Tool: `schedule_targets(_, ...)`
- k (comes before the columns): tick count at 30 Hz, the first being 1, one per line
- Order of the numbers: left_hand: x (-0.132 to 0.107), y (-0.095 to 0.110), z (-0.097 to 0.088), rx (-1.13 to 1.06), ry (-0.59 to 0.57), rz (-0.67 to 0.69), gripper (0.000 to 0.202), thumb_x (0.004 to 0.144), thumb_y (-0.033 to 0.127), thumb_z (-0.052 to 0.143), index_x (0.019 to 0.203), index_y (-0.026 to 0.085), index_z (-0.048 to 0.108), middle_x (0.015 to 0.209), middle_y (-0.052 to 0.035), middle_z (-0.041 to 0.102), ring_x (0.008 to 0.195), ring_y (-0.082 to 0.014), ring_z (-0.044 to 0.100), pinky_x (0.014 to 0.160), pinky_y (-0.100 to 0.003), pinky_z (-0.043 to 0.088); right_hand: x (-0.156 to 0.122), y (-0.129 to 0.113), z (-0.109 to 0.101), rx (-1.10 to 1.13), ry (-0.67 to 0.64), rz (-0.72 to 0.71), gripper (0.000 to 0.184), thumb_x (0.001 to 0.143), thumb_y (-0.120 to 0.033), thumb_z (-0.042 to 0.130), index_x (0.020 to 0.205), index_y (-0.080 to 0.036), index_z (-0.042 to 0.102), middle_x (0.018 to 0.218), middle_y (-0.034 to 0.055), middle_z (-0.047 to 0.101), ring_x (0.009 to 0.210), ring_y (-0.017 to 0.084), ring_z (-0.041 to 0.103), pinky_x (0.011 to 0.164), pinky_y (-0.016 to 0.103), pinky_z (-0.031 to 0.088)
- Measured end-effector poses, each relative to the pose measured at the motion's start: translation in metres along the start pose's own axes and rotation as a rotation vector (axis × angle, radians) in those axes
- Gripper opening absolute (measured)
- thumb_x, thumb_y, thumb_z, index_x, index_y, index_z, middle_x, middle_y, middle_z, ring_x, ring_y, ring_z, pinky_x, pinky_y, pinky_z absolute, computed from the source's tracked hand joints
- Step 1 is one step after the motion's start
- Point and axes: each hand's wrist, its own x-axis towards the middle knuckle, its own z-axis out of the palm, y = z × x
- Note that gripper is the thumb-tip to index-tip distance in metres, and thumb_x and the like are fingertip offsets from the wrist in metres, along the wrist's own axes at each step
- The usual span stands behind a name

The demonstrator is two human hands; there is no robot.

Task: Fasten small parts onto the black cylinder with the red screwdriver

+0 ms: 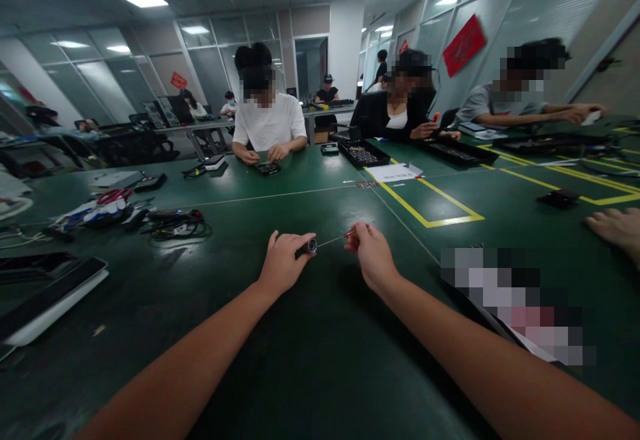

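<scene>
My left hand is closed around a short dark cylinder, whose round, ringed end faces right. A thin, pale wire-like strand stretches from near that end toward my right hand. The fingertips of my right hand are pinched together at the strand's far end, where a small reddish bit shows; its kind is too small to make out. Both hands are above the green tabletop, a short gap apart, with the cylinder's rear hidden by my left fingers.
Bundled black cables and red-handled scissors lie to the left, above a black-and-white device. A parts tray and white paper are ahead. Co-workers sit opposite; another person's hand rests at right.
</scene>
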Motion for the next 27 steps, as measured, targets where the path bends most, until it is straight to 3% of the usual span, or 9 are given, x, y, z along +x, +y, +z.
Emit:
schedule_targets(6, 0.000, 0.004, -0.001, -0.002, -0.004, -0.015, 0.036, 0.094, 0.026, 0.068, 0.129, 0.034, 0.065, 0.122, -0.0008, 0.072, 0.119, -0.0240, 0.062, 0.121, -0.064, 0.022, -0.009, -0.005, 0.003, -0.186, -0.125, -0.200, 0.031, 0.085, -0.053, 0.062, 0.085, -0.023, 0.061, 0.073, 0.0016, 0.066, 0.066, 0.018, 0.060, 0.064, 0.033, 0.049)
schedule_targets(10, 0.001, 0.003, -0.002, 0.007, 0.011, -0.042, 0.036, 0.093, 0.024, 0.068, 0.127, 0.033, 0.066, 0.123, -0.0019, 0.072, 0.119, -0.0254, 0.062, 0.120, -0.065, 0.024, -0.011, -0.008, 0.003, -0.221, -0.224, -0.239, 0.028, 0.084, -0.050, 0.065, 0.085, -0.022, 0.062, 0.075, 0.0023, 0.067, 0.069, 0.019, 0.062, 0.067, 0.034, 0.050)
schedule_targets(27, 0.001, 0.003, -0.003, 0.015, 0.036, -0.067, 0.033, 0.093, 0.026, 0.068, 0.125, 0.031, 0.068, 0.123, -0.0040, 0.072, 0.118, -0.0265, 0.061, 0.118, -0.062, 0.027, -0.012, -0.002, 0.004, -0.241, -0.185, -0.250, 0.026, 0.087, -0.049, 0.063, 0.089, -0.023, 0.061, 0.079, 0.0029, 0.069, 0.074, 0.020, 0.065, 0.072, 0.036, 0.052)
